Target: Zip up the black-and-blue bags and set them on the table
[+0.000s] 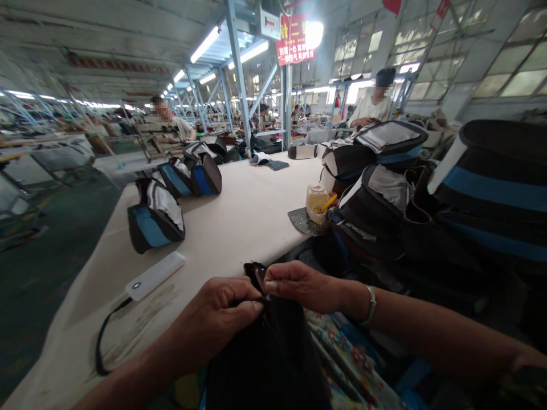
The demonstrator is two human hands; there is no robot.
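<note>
Both hands meet over a piece of black fabric [273, 353] that lies in my lap at the near edge of the table. My left hand [222, 313] is closed, its thumb and fingers pinching the top edge of the fabric. My right hand [299, 285] is closed too, pinching a small black tab at the same edge. A silver bracelet [371, 304] circles my right wrist. What lies under the fabric is hidden.
A long white table [239, 216] carries a white power bank [154, 275] with a black cable, black-and-blue bags [154, 219], and a jar [317, 203] with a yellow tool. More bags [427, 188] pile at the right. Other people sit at far benches.
</note>
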